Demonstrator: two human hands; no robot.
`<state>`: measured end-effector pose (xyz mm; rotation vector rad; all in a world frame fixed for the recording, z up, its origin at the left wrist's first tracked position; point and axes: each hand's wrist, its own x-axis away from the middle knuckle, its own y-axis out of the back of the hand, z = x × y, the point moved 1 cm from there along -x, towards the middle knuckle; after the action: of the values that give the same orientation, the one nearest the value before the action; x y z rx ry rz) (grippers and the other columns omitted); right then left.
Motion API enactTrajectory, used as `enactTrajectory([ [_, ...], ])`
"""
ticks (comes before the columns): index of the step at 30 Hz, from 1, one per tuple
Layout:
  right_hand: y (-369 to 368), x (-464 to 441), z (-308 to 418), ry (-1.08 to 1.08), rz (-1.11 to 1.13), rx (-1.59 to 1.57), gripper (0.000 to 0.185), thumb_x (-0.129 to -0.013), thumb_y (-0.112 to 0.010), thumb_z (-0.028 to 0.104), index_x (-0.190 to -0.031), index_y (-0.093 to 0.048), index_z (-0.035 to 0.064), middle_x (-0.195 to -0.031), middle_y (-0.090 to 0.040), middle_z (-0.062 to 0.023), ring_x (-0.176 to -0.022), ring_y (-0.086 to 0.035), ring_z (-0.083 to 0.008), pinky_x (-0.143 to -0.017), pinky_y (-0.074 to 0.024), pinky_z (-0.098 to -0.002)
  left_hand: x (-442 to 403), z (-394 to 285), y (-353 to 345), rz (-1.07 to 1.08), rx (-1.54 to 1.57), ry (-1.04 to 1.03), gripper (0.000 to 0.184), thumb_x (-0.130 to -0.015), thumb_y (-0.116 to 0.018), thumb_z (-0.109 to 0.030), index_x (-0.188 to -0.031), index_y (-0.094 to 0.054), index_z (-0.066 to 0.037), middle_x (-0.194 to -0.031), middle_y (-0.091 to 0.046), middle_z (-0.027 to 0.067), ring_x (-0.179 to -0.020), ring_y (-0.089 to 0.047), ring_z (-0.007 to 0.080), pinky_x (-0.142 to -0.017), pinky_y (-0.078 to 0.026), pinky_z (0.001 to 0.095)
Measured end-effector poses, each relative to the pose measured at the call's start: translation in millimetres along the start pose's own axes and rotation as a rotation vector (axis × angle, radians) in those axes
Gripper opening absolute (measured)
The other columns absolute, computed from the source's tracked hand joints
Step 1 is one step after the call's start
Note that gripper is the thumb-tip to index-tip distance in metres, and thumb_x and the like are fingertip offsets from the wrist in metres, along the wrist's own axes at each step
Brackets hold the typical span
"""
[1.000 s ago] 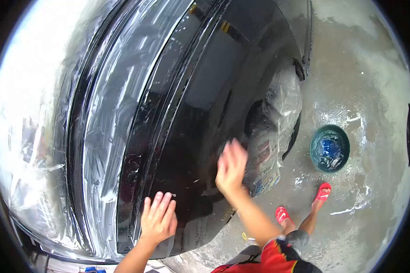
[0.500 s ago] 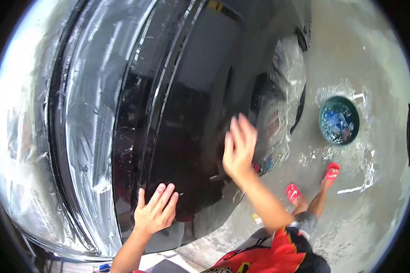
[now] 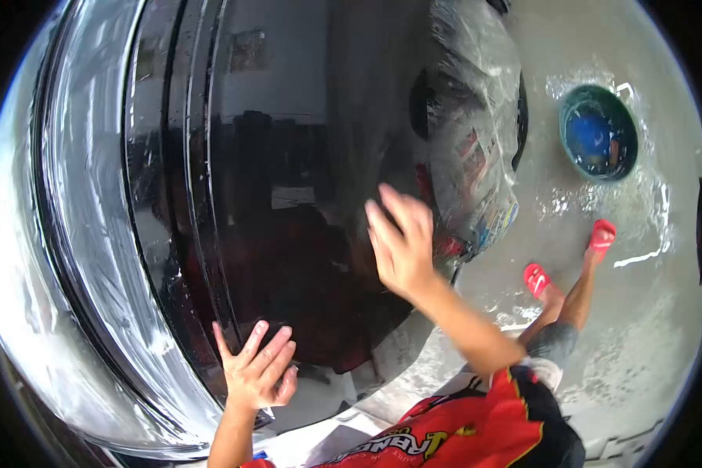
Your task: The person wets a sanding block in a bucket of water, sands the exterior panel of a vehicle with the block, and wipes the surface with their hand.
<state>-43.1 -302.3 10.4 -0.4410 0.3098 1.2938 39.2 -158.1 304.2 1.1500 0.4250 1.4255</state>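
Note:
A glossy black car body panel (image 3: pixel 288 257) with long raised trim lines fills the middle of the head view, wet in places and reflecting its surroundings. At its lower left, my left hand (image 3: pixel 253 370) lies with fingers spread against the panel beside the trim. My right hand (image 3: pixel 402 242) is over the panel's right part, fingers stretched out and slightly blurred; whether it touches the surface I cannot tell. Neither hand shows anything in it. Left of the trim runs a streaky, wet glass area (image 3: pixel 93 234).
Crumpled clear plastic sheeting (image 3: pixel 476 132) covers the wheel area to the right. A dark green bucket (image 3: pixel 593 95) with water and something blue inside stands on the wet concrete floor (image 3: pixel 600 327). My feet in red slides (image 3: pixel 537 279) are on that floor.
The view has shifted, so the bucket and feet appear higher and further right. My left hand's fingers are spread wider, and my right hand appears slightly lower and further left over the panel.

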Motion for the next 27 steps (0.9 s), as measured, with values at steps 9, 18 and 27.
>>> enactTrajectory([
  [9,1.1,63.5,38.5,-0.126,-0.006,-0.067,0.039,-0.09,-0.068,0.013,-0.129,-0.071,0.0083,-0.138,-0.062,-0.0188,-0.116,-0.058,-0.0324,-0.102,-0.0419,-0.0454,1.2,3.0,-1.3,-0.013,0.017,-0.061,0.027,-0.069,-0.065,-0.024,-0.09,-0.081,-0.018,-0.119,-0.076,-0.0053,-0.146,-0.046,0.0323,-0.115,-0.003,0.0816],
  [18,-23.1,-120.3,-12.1,-0.029,-0.154,0.078,0.047,-0.088,-0.068,0.011,-0.134,-0.066,0.0108,-0.134,-0.059,-0.0138,-0.109,-0.057,-0.0347,-0.096,-0.0437,-0.0479,2.1,5.5,-2.1,0.001,0.012,-0.092,0.027,-0.068,-0.065,-0.025,-0.088,-0.082,-0.018,-0.117,-0.077,-0.007,-0.148,-0.043,0.0348,-0.116,0.0,0.0802],
  [27,-16.9,-135.9,-20.9,0.021,-0.103,0.124,0.05,-0.085,-0.066,0.009,-0.135,-0.065,0.0084,-0.137,-0.059,-0.0152,-0.109,-0.058,-0.0328,-0.094,-0.0441,-0.0464,1.1,5.1,3.0,0.052,0.048,-0.094,0.03,-0.067,-0.064,-0.03,-0.089,-0.081,-0.019,-0.115,-0.077,-0.0089,-0.148,-0.042,0.0367,-0.115,0.003,0.0814],
])
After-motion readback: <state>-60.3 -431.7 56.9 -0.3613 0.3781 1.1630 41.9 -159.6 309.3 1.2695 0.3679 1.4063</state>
